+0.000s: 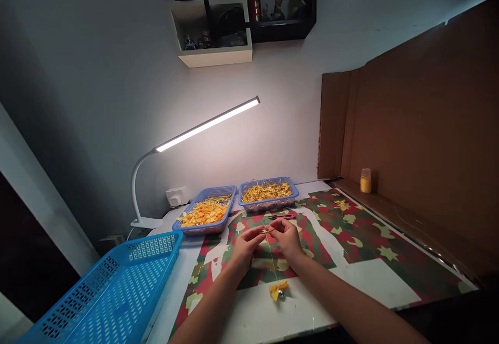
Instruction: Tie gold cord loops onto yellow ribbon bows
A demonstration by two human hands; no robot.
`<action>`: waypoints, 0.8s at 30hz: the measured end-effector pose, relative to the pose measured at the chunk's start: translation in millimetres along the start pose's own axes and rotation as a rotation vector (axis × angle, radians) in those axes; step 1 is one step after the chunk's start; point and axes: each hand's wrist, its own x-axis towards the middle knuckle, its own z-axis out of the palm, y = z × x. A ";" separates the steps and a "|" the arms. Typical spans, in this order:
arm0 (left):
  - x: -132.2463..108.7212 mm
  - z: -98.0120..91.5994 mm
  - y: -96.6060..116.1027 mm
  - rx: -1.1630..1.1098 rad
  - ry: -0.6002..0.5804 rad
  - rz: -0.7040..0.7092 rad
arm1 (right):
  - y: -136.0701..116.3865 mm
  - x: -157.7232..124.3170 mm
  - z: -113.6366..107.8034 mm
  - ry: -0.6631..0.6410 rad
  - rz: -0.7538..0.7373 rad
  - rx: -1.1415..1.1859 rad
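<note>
1. Found left hand (246,245) and right hand (287,236) in front of the desk lamp (206,124) and slightly to its right, fingertips meeting. Both closed in a fine pinch on the upper end of a thin thread (272,258).
2. Traced the thread away from the lamp, toward the wearer. Ends at a yellow folded paper piece (278,288) with a small metal bell (281,295) touching it, both lying on the worktop (374,281).
3. Judged partway: one paper piece and the bell apparently on the thread already, the run up to the pinch bare. Cannot tell whether knotted or merely threaded.
4. Judged plenty of stock left. Just right of the lamp's base, a blue mesh basket (198,228) heaped with crisp orange-yellow folded papers; further right, a second blue basket (268,206) of tangled gold strands.
5. Recorded a large blue plastic tray (128,287) in front of the lamp's base: rigid, lattice-walled.
6. Noted a smooth white worktop under red-and-green star-print paper (351,235). Far right of the lamp, matte brown cardboard (421,126) and a small yellow jar (365,180).
</note>
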 end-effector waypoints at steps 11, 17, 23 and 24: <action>2.9 0.2 -3.7 0.076 0.144 0.183 | 2.8 -3.0 5.8 -0.020 0.001 0.027; 3.4 -1.0 -3.4 0.119 0.178 0.251 | 6.9 -2.6 5.3 -0.025 0.028 0.042; 1.1 -2.3 -2.4 0.288 0.148 0.359 | 6.4 -2.6 3.8 -0.032 0.031 0.055; 0.6 -3.0 -2.3 0.345 0.143 0.385 | 5.7 -2.5 3.7 -0.030 0.038 0.060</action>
